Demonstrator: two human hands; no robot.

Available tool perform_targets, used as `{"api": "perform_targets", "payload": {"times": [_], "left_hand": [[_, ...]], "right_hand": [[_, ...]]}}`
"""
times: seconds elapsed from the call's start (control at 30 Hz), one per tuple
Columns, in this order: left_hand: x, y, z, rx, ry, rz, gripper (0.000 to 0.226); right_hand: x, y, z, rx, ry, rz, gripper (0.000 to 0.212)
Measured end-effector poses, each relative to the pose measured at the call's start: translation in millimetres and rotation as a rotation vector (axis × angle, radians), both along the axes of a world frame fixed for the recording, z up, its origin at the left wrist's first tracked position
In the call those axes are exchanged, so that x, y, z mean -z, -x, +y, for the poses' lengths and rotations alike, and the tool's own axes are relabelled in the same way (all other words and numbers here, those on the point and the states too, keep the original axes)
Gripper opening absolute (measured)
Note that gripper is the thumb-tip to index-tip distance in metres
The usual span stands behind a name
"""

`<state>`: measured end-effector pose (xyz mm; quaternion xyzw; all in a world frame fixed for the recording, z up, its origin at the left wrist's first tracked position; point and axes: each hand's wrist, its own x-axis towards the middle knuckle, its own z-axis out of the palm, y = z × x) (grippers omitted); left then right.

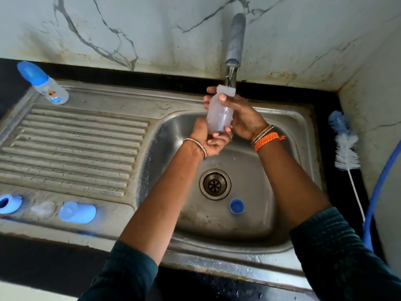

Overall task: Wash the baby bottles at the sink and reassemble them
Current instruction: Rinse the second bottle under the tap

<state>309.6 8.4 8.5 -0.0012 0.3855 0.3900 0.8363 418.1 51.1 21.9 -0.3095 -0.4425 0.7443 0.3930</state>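
Note:
A clear open baby bottle [219, 115] is held upright over the sink basin [282, 170], its mouth right under the tap [234, 44], from which water runs. My right hand [240, 114] grips the bottle's upper part, fingers wrapped round the neck. My left hand [211, 137] holds its base from below. A second, assembled bottle with a blue cap [43, 83] lies at the back left of the drainboard. On the front left rim lie a blue ring [8, 204], a clear teat [43, 209] and a blue cap [77, 212].
A small blue cap [237, 206] sits in the basin near the drain [215, 184]. A blue and white bottle brush [345, 146] lies on the dark counter at the right, beside a blue hose [373, 205]. The ribbed drainboard [71, 151] spreads to the left.

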Motion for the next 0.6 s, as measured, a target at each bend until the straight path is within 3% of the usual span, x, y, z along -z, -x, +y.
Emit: {"api": "perform_targets", "payload": {"times": [0.03, 0.1, 0.17, 0.23, 0.3, 0.43, 0.5, 0.6], "left_hand": [[-2.1, -3.5, 2.0, -0.054, 0.025, -0.007, 0.045], [-4.8, -16.5, 7.5, -0.275, 0.028, 0.116, 0.043], [-4.2, -30.0, 12.9, -0.466, -0.020, 0.406, 0.039], [-0.4, -37.5, 16.7, -0.521, -0.023, 0.633, 0.037], [0.0, -31.7, 16.0, -0.370, -0.015, 0.555, 0.042], [-1.3, -1.9, 14.9, 0.114, 0.002, 0.058, 0.049], [-2.5, -5.0, 15.6, 0.093, 0.006, 0.033, 0.052], [-3.1, -24.9, 22.3, -0.274, 0.012, 0.239, 0.044]], "right_hand": [[1.3, 2.4, -1.3, 0.048, -0.016, -0.074, 0.016], [4.3, 16.6, -3.0, 0.255, -0.118, -0.409, 0.003], [10.4, 31.7, -8.0, 0.471, -0.159, -0.659, 0.020], [9.4, 36.9, -10.8, 0.574, -0.098, -0.599, 0.025], [6.4, 26.4, -6.6, 0.498, -0.061, -0.499, 0.013], [3.9, -8.3, -1.1, -0.005, -0.006, -0.143, 0.035], [4.6, -11.8, 2.1, -0.042, -0.028, -0.139, 0.033], [3.7, 7.5, 2.2, 0.297, -0.167, -0.429, 0.013]]}}
